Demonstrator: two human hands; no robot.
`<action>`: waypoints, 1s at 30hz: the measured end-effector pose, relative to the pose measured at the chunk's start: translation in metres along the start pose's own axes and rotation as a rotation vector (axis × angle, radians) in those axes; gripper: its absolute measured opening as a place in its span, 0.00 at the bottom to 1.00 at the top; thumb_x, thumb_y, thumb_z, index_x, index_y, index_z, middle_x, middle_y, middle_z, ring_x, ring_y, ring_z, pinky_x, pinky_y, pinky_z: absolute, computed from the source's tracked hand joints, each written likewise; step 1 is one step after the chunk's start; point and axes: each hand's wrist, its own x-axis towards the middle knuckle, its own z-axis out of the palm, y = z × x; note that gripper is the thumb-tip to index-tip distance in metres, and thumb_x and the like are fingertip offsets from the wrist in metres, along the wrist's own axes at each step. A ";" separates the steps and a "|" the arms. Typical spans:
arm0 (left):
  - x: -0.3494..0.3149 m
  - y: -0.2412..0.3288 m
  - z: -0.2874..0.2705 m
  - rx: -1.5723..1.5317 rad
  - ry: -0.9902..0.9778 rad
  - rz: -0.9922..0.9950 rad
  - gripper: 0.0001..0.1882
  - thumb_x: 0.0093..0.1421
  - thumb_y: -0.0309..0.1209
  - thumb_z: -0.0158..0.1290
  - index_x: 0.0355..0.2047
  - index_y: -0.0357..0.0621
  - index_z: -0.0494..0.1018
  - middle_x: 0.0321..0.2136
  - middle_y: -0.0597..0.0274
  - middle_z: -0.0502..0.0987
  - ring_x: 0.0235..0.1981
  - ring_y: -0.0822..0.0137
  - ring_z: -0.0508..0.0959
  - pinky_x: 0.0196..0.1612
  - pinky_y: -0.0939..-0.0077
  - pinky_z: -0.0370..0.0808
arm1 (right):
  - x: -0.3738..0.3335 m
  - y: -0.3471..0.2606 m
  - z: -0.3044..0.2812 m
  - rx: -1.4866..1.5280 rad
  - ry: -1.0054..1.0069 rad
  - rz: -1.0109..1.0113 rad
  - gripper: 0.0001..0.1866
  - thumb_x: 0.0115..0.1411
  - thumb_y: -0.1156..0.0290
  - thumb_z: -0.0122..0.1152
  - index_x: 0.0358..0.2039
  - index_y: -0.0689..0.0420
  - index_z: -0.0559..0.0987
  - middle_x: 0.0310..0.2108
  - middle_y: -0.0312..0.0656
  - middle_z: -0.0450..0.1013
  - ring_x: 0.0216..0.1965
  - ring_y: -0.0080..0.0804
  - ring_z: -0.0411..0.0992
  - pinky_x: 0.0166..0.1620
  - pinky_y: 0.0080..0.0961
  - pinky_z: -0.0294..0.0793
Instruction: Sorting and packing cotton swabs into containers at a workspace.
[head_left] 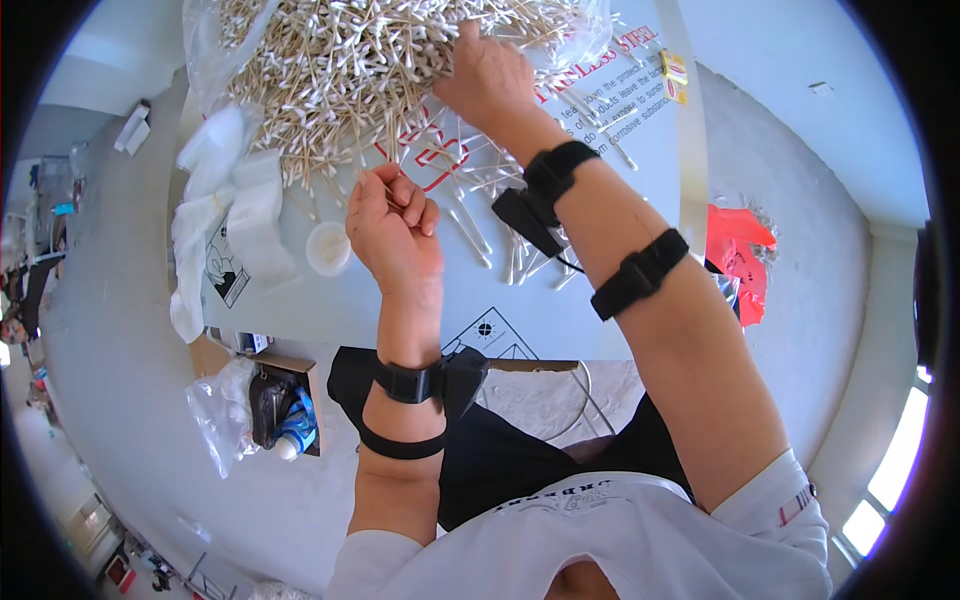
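A big heap of cotton swabs (350, 85) lies toward the far edge of the counter (320, 310), left of its middle: pale tan sticks with fluffy white tips at both ends, pointing every way, spread partly over a clear plastic bag (592, 35). Loose swabs (472, 235) are strewn from the heap's near side toward the middle of the counter, some crossing one another.

The right hand (490, 78) reaches in at the right side of the heap, its fingers bent down among the swabs; I cannot tell whether its grip has closed on any. The left hand (395, 220) is at the heap's near side, palm turned up and fingers curled toward the thumb; whether a swab sits in that grip I cannot tell. Just left of it stands a small white round cup (328, 248), and crumpled white plastic wrapping (260, 220) runs along the counter's left edge.

As for writing, the counter's pale grey surface carries large red capitals slanting toward the right edge, smaller black lines of print below them, a red outlined emblem by the heap, and black pictograms near the left and near edges. Small yellow-and-red packets (674, 75) lie by the right edge
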 end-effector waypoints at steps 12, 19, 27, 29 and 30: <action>0.002 0.005 -0.002 -0.047 0.020 0.006 0.14 0.69 0.37 0.42 0.34 0.38 0.68 0.20 0.66 0.64 0.17 0.76 0.60 0.17 0.80 0.58 | -0.027 0.045 -0.042 0.553 -0.033 0.005 0.15 0.44 0.67 0.62 0.34 0.60 0.79 0.24 0.49 0.75 0.26 0.39 0.75 0.34 0.31 0.74; 0.003 0.005 0.000 -0.020 0.048 0.000 0.14 0.69 0.37 0.40 0.35 0.39 0.69 0.20 0.66 0.64 0.17 0.75 0.59 0.18 0.79 0.58 | -0.076 0.071 -0.053 0.845 -0.122 0.148 0.07 0.50 0.79 0.59 0.31 0.65 0.78 0.21 0.39 0.74 0.24 0.20 0.68 0.30 0.20 0.68; 0.005 0.004 -0.003 -0.031 0.023 -0.016 0.14 0.69 0.37 0.39 0.35 0.40 0.68 0.21 0.67 0.63 0.17 0.75 0.59 0.18 0.79 0.57 | -0.111 0.096 -0.070 0.680 -0.107 0.197 0.04 0.49 0.79 0.59 0.27 0.63 0.79 0.22 0.39 0.75 0.27 0.22 0.70 0.33 0.21 0.70; 0.006 0.003 -0.003 -0.028 0.020 -0.020 0.14 0.69 0.37 0.39 0.35 0.40 0.68 0.20 0.68 0.63 0.17 0.75 0.59 0.17 0.79 0.57 | -0.116 0.104 -0.066 0.747 -0.061 0.222 0.05 0.48 0.80 0.59 0.27 0.62 0.80 0.24 0.40 0.76 0.29 0.24 0.71 0.36 0.22 0.71; 0.006 0.003 -0.003 -0.028 0.018 -0.022 0.14 0.69 0.37 0.39 0.35 0.40 0.68 0.20 0.68 0.63 0.17 0.75 0.59 0.17 0.79 0.57 | -0.117 0.106 -0.064 0.745 -0.060 0.223 0.05 0.48 0.80 0.59 0.27 0.62 0.80 0.24 0.40 0.76 0.29 0.24 0.71 0.36 0.22 0.71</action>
